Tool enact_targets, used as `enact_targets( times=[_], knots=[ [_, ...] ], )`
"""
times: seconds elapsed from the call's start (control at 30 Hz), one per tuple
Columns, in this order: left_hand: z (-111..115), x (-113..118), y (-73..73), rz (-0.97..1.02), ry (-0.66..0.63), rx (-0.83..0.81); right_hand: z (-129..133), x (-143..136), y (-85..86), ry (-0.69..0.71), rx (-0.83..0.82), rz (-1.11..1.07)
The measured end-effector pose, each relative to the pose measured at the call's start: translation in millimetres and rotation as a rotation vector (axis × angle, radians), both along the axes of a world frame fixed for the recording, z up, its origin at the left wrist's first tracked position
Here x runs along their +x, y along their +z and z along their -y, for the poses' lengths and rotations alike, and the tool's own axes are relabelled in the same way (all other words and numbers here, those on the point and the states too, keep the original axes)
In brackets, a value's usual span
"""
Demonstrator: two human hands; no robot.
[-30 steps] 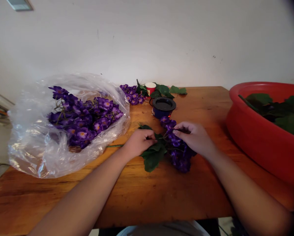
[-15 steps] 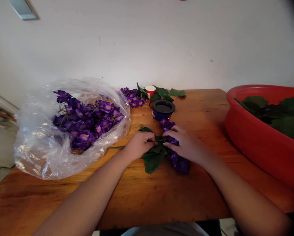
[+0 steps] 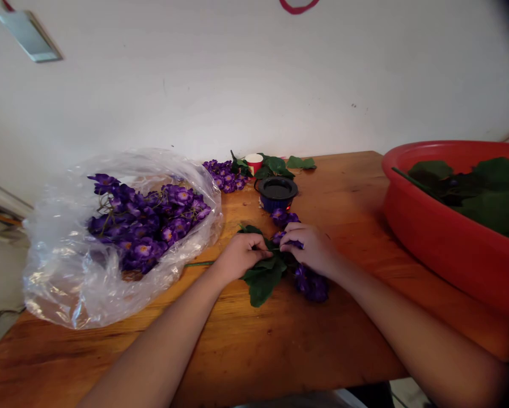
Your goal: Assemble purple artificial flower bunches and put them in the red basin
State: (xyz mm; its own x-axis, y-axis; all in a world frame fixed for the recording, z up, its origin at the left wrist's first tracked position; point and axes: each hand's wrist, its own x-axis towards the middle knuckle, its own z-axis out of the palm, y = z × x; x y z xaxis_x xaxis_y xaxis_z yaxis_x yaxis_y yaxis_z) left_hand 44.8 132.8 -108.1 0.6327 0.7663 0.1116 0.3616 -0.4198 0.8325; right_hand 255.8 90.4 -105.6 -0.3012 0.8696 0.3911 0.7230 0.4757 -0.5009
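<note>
My left hand (image 3: pixel 245 256) is closed in a pinch on a stem with green artificial leaves (image 3: pixel 263 283); a thin green stalk (image 3: pixel 198 264) runs out to the left beneath that wrist. Purple artificial flowers (image 3: pixel 310 284) lie to the right of the leaves. My right hand (image 3: pixel 308 246) has its fingers curled and pinched on part of these flowers, close to the left fingertips. The exact point where flowers and stem meet is hidden by the fingers. Just beyond the hands stands a small dark blue pot (image 3: pixel 276 194) with a black rim and a lit red light.
A clear plastic bag (image 3: pixel 71 283) on the left holds many purple flowers (image 3: pixel 148 226). At the back lie another flower bunch (image 3: pixel 224 175), a red-and-white cup (image 3: pixel 254 162) and loose leaves (image 3: pixel 276 165). A large red tub (image 3: pixel 433 249) with leaves stands right on the wooden table (image 3: pixel 237 351).
The right fingers have drawn closer together around the flowers beside the left fingertips. The left hand keeps its pinch. The whole view has shifted slightly.
</note>
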Motion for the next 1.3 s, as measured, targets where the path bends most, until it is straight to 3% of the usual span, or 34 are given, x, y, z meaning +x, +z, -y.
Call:
enact_targets(
  times=[0.17,0.57,0.73,1.0,1.3],
  knots=[
    [-1.4,0.6,-0.5,0.023,0.001,-0.016,0.6,-5.0,2.0,-0.030,-0.063,-0.130],
    [-1.9,1.0,0.6,0.093,-0.024,-0.098,-8.0,-4.4,2.4,0.074,-0.139,-0.253],
    [0.1,2.1,2.6,0.080,-0.004,-0.051,-7.8,-5.5,0.1,0.054,-0.128,-0.225],
    [-3.2,1.4,-6.0,0.068,-0.015,-0.016,-3.7,-10.1,-2.7,0.024,-0.130,-0.243],
    [3.0,3.5,-1.9,0.031,0.024,0.042,-6.2,-9.7,-5.9,0.042,-0.093,-0.165]
  ],
)
